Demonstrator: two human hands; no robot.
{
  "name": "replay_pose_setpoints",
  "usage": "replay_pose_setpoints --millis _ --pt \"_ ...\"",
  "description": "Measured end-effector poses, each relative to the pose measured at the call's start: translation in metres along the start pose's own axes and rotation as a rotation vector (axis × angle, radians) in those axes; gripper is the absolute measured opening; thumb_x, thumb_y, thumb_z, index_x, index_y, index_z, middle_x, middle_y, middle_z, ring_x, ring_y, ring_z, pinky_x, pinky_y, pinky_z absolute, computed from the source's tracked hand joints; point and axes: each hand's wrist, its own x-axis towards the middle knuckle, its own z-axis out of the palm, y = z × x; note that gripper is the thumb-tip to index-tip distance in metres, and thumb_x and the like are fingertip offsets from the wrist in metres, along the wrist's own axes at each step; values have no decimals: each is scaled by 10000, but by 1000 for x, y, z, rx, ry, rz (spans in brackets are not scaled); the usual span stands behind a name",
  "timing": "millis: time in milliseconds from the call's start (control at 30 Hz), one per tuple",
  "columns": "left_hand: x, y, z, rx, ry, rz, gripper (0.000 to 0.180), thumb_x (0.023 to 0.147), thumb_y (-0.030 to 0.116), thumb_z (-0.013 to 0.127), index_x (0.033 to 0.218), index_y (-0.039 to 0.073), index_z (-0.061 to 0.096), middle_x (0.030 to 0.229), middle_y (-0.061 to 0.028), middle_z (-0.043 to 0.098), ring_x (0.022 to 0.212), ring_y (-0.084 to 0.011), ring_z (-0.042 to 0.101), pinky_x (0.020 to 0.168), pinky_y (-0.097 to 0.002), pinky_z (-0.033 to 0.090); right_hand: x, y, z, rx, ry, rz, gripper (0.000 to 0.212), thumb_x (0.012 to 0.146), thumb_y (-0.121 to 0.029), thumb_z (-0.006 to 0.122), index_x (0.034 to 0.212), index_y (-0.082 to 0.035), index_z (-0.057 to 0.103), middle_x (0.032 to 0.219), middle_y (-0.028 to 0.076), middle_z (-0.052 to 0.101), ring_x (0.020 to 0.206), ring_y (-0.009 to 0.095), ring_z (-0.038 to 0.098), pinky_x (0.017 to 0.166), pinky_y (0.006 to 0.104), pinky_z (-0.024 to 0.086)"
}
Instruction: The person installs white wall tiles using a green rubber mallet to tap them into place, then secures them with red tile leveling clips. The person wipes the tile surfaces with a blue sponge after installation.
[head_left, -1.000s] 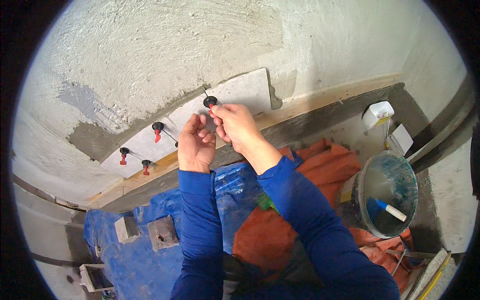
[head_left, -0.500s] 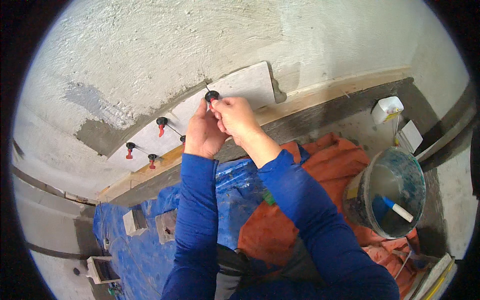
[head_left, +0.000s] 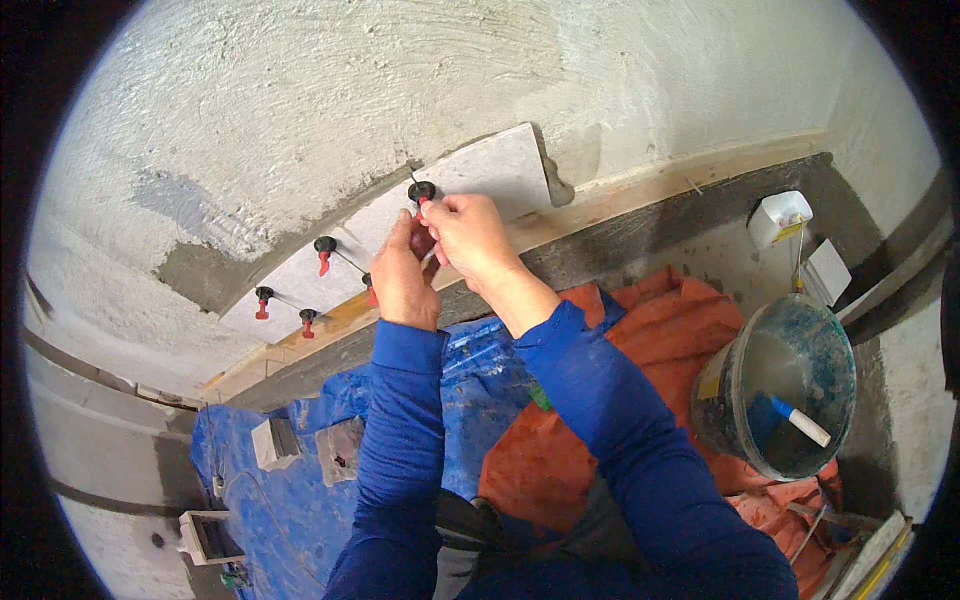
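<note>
Two rows of pale tiles point(head_left: 505, 170) are set along the rough wall, with tile levelers, black caps with red handles, at their joints. My right hand point(head_left: 470, 240) is closed, pinching the red handle of one tile leveler point(head_left: 422, 192) near the upper edge of the tiles. Just below and left of it, my left hand point(head_left: 405, 280) is held close with its fingers loosely apart; some of them are hidden behind the right hand. Left of my hands sit more levelers, among them one tile leveler point(head_left: 325, 246) and another point(head_left: 263, 294), and one partly behind my left wrist.
A wooden batten point(head_left: 640, 188) runs under the tiles. Below lie a blue tarp point(head_left: 285, 510) and an orange sheet point(head_left: 540, 465). At right stands a bucket point(head_left: 735, 400) with a blue-and-white handled tool point(head_left: 800, 420) inside. A white container point(head_left: 778, 218) sits beyond it.
My left hand has slid slightly down, its fingertips drawing away from the black cap. My right hand stays on the red handle, almost in place. The view has shifted slightly.
</note>
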Motion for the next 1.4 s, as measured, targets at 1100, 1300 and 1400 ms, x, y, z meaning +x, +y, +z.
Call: replay_pose_setpoints --millis 1100,1300,1400 --pt "35 -55 13 -1187 -817 -188 401 1078 314 538 1305 -3 631 1399 -125 617 1380 -332 484 1206 -474 351 8 9 5 16 64 -48 259 999 -130 628 782 9 648 668 30 585 447 103 494 379 266 363" --pt "42 -57 7 -1103 -740 -208 378 1053 340 589 1233 15 655 1291 -111 666 1280 -307 557 1135 -459 423 9 12 1 -5 29 -51 229 996 -109 621 817 28 661 675 31 582 435 103 486 377 271 370" --pt "42 -49 4 -1023 -674 -254 369 1041 353 614 1197 23 667 1236 -104 690 1230 -295 593 1099 -452 458 8 11 0 -90 84 -52 290 977 -117 636 790 100 679 854 153 725 469 168 603 373 331 428"
